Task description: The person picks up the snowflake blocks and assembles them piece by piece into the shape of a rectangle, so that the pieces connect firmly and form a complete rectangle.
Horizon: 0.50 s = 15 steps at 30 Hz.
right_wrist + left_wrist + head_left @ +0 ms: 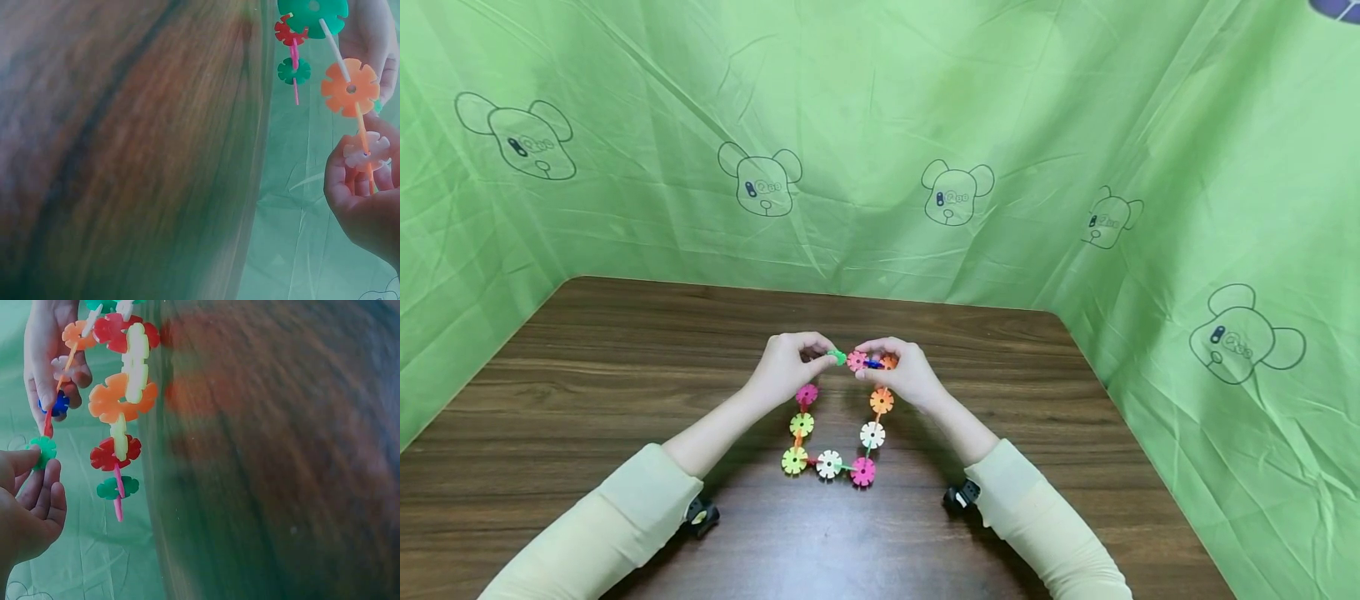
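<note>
A chain of notched plastic flower discs forms an open-topped U over the dark wooden table. My left hand pinches a green disc between thumb and fingers. Right beside it is a pink disc at the chain's end; whether the two are slotted together I cannot tell. My right hand holds that end, with its thumb by the blue disc and its fingers around a pale disc. On the left, the chain's other end, partly behind my left hand, shows a magenta disc.
The wooden table extends around the chain on all sides. Green cloth printed with mouse-head outlines hangs behind and at both sides. Black wrist devices sit at both sleeve cuffs.
</note>
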Motion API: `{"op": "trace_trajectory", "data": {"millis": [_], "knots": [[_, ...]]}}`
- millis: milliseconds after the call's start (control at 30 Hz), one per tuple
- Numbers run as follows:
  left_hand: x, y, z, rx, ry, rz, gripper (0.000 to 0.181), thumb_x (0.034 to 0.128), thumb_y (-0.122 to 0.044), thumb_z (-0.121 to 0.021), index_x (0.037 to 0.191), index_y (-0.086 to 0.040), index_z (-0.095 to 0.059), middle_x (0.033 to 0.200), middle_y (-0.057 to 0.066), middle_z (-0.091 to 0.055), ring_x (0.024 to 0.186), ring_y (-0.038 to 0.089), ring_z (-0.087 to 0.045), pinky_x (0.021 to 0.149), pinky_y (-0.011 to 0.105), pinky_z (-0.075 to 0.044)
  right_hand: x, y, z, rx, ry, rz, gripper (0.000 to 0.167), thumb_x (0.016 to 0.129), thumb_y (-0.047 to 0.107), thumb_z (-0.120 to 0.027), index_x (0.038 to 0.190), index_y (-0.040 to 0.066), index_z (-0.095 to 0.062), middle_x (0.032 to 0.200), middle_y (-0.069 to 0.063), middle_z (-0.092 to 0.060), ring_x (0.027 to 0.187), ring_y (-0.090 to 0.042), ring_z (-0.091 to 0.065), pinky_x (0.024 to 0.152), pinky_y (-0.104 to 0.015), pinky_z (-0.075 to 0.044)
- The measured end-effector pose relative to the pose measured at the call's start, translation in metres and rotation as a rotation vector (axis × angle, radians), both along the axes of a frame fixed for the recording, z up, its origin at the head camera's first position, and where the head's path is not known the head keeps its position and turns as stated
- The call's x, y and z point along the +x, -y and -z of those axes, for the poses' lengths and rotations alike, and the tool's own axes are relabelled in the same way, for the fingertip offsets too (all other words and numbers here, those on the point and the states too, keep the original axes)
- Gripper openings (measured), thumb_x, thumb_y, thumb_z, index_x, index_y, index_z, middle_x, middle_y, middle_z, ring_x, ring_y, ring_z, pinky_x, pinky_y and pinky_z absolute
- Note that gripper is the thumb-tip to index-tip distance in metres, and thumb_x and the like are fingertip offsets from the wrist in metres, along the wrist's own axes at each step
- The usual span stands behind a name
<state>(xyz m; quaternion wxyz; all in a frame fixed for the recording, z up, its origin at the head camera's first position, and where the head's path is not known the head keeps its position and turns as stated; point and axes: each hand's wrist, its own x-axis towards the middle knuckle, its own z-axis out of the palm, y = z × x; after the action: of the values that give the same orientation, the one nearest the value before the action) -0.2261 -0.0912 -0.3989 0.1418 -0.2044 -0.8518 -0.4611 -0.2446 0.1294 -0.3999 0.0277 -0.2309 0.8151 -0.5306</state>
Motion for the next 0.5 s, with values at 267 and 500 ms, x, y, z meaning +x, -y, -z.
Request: {"op": "trace_trajectory", "data": {"millis": [267, 500], "knots": [[0.003, -0.001, 0.0, -0.029, -0.04, 0.007, 0.005, 0.0824, -0.018, -0.074, 0.085, -0.014, -0.073, 0.075, -0.001, -0.071, 0.059, 0.013, -0.059, 0.053, 0.023, -0.049, 0.002, 0.001, -0.002, 0.04, -0.04, -0.015, 0.032, 0.077, 0.014, -0.079, 0.108, 0.011, -0.07, 0.099, -0.005, -0.069, 0.088, -0.018, -0.063, 0.065, -0.026, -0.053], [0.003, -0.003, 0.003, -0.052, -0.123, -0.007, 0.004, 0.0803, -0.016, -0.075, 0.084, -0.015, -0.075, 0.08, -0.005, -0.072, 0.063, 0.004, -0.061, 0.058, 0.022, -0.051, 0.018, 0.005, -0.027, 0.073, -0.01, -0.081, 0.034, 0.082, 0.01, -0.074, 0.113, 0.002, -0.067, 0.102, -0.014, -0.07, 0.073, -0.025, -0.063, 0.058, -0.023, -0.051]]}}
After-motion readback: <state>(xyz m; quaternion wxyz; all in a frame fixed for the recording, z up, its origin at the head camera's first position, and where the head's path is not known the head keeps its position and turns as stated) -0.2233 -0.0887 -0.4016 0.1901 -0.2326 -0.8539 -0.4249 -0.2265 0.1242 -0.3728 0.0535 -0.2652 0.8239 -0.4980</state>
